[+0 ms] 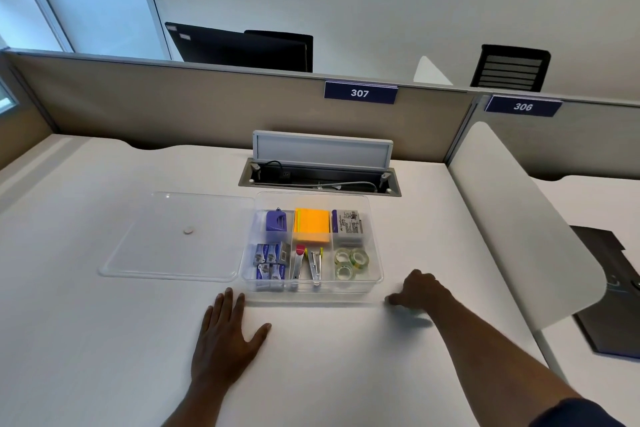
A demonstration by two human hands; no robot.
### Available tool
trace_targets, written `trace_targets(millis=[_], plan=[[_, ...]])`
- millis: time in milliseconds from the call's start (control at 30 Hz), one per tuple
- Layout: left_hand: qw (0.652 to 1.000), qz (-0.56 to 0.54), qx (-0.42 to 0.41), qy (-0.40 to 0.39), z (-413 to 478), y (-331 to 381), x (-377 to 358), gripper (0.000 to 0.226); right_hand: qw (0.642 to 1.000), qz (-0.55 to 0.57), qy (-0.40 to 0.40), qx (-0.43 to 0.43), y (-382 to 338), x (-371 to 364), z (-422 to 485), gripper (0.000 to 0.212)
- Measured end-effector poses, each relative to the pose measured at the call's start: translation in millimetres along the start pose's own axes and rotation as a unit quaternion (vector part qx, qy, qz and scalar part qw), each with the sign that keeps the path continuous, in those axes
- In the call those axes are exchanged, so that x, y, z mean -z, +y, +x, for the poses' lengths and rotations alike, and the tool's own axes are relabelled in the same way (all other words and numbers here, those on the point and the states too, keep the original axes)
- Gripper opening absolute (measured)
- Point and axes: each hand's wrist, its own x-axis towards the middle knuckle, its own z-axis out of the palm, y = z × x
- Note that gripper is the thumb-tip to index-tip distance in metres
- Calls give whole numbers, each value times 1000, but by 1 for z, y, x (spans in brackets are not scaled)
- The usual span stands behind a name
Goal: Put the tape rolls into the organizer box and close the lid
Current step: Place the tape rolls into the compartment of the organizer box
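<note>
Right hand fingers curled over something greenish, likely last roll, blurred; left hand flat, released; rolls light, slick; pinch rim

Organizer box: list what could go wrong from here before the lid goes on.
1. The right hand is curled on the desk beside the organizer box, with something greenish blurred under it, perhaps one more tape roll; closing now could leave it out.
2. Three tape rolls already crowd the front right compartment; another may sit high and foul the lid.
3. The clear lid lies flat and is hard to see; the left hand could fumble its edge.
</note>
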Motion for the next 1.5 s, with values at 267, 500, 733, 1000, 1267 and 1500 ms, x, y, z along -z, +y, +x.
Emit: trace_targets(millis=[267,500,733,1000,1267,1500], plan=[[1000,-5,-1,-1,-1,1,1,92,988,24,146,49,-13,0,-6,29],[1000,0,1,-2,0,-1,-1,91,939,162,248,174,-50,48,-1,34],[1000,-8,0,0,0,0,0,91,933,26,128,335,-75,36,-2,43],[1000,-8,0,5,-1,0,0,90,944,-20,81,319,-78,26,4,44],[1000,-7,1,5,-1,0,0,91,946,11,111,303,-83,24,8,27],[1000,-1,2,8,-1,1,1,92,942,69,150,292,-90,31,12,25]])
